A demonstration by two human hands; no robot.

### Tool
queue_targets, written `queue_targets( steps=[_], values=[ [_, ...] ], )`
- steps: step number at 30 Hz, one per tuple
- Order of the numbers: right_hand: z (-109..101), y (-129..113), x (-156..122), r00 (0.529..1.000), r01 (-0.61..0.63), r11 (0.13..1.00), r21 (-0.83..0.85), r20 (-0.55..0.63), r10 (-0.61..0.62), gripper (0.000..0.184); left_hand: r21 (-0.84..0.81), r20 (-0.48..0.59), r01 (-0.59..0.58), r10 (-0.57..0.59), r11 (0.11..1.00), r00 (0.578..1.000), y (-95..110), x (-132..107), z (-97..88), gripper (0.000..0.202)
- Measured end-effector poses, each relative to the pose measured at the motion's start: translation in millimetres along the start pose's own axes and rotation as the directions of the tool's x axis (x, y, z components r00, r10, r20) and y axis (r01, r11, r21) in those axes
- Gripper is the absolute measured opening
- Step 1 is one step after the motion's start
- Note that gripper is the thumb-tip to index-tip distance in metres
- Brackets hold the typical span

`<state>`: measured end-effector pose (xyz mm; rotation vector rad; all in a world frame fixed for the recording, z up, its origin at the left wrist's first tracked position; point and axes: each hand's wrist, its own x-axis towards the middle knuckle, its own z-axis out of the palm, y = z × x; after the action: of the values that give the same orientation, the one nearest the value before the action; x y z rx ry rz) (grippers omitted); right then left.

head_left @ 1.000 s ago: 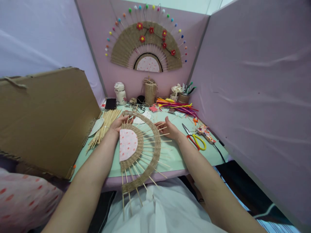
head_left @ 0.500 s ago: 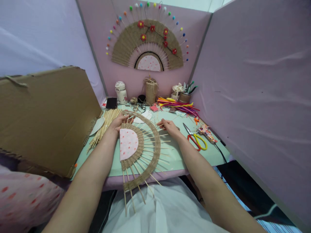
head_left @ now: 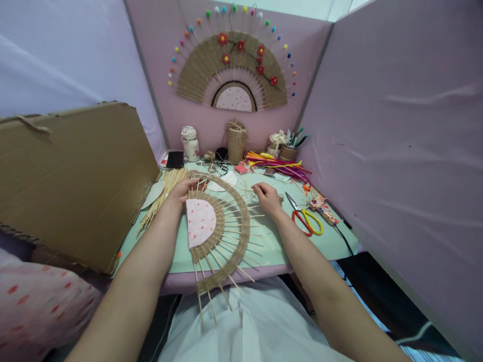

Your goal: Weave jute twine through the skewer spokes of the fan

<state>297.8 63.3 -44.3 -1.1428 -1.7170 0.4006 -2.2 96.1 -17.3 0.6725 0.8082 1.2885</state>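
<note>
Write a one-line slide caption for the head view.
Left hand steadies a half-woven twine-and-skewer fan on the green table; right hand sits at its outer edge.

Left end of cardboard sheet (head_left: 75,176) beyond the frame; grasp of right hand (head_left: 266,195) unclear.

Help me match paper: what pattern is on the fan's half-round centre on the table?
The half-round centre is pale pink with small red dots; head view.

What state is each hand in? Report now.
Left hand: open, flat on the half-round jute-and-stick fan.
Right hand: fingers curled shut; contents too small to tell.
</note>
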Motion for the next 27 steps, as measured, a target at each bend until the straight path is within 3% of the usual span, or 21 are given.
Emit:
queue_targets(
  steps=[4,15,20,27],
  values=[
    [-1,1,0,0.997,-0.067,0.998,0.006,0.03,0.067,0.037,-0.004,0.005,0.008,-0.008,1.0,1.0,0,2,-2.1,0.047],
    [-3,-5,-2,0.999,-0.018,0.995,0.102,0.032,0.015,0.037,0.001,-0.03,-0.008,0.008,1.0,1.0,0,-2,2.6,0.044],
    [-2,-4,0,0.987,-0.154,0.958,0.242,0.077,0.139,0.046,-0.027,-0.064,0.015,-0.017,1.0,0.998,5,-7,8.0,0.04],
    [-1,4,5,0.942,-0.334,0.819,0.467,0.181,0.281,0.06,-0.142,-0.077,0.09,-0.102,0.986,0.992,8,-6,3.9,0.03]
  ],
)
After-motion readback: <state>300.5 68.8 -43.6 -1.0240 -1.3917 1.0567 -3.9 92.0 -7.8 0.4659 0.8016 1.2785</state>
